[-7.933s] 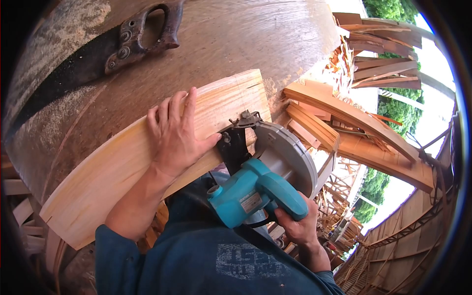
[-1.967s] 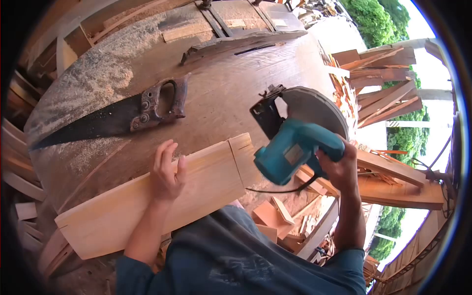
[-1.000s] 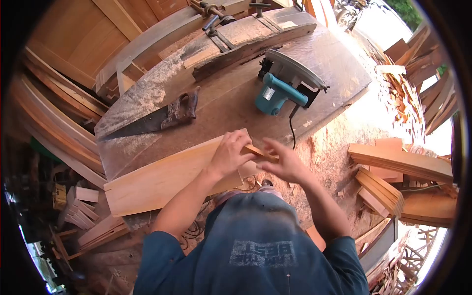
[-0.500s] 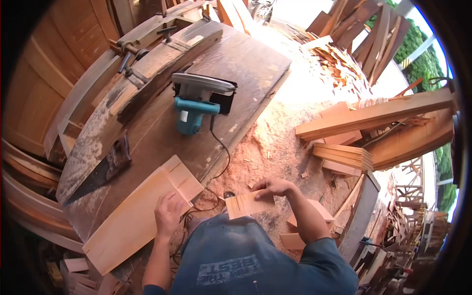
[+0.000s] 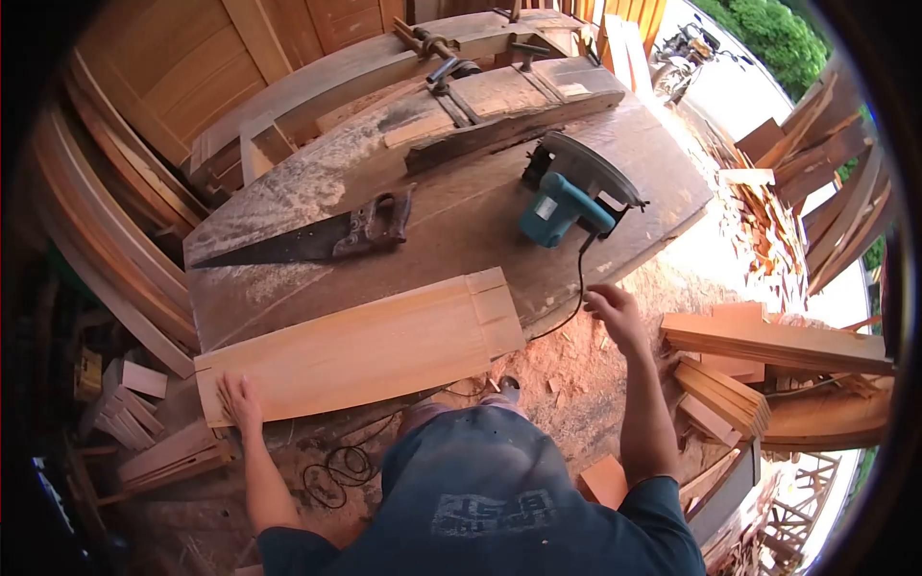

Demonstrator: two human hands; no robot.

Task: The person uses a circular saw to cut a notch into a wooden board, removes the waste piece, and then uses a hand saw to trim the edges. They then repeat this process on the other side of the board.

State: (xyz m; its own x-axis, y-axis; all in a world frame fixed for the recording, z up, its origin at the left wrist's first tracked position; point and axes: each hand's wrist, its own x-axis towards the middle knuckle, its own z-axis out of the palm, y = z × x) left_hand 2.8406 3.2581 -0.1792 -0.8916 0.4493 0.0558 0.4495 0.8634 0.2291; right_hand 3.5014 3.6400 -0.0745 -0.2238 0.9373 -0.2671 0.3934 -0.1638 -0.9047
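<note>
A wide pale wooden board (image 5: 355, 350) lies along the workbench's near edge. A line sets off a shorter section (image 5: 497, 312) at its right end. Flat on the board's left end rests my left hand (image 5: 240, 401), fingers spread. My right hand (image 5: 613, 312) is in the air beyond the board's right end, close to the black power cord; its fingers are loosely bent, with nothing visible in them. The teal circular saw (image 5: 562, 206) sits on the bench above that hand. A handsaw (image 5: 322, 235) with a dark handle lies behind the board.
Clamps (image 5: 447, 82) hold a curved timber (image 5: 509, 120) on the workbench (image 5: 451, 221). Stacked planks (image 5: 730, 394) stand at the right over sawdust-covered ground. Offcuts (image 5: 144, 413) lie at the lower left, and a coiled cord (image 5: 351, 466) is by my legs.
The small wooden piece has left my right hand, which has moved forward and right. My left hand has moved to the board's left end. The view has turned left.
</note>
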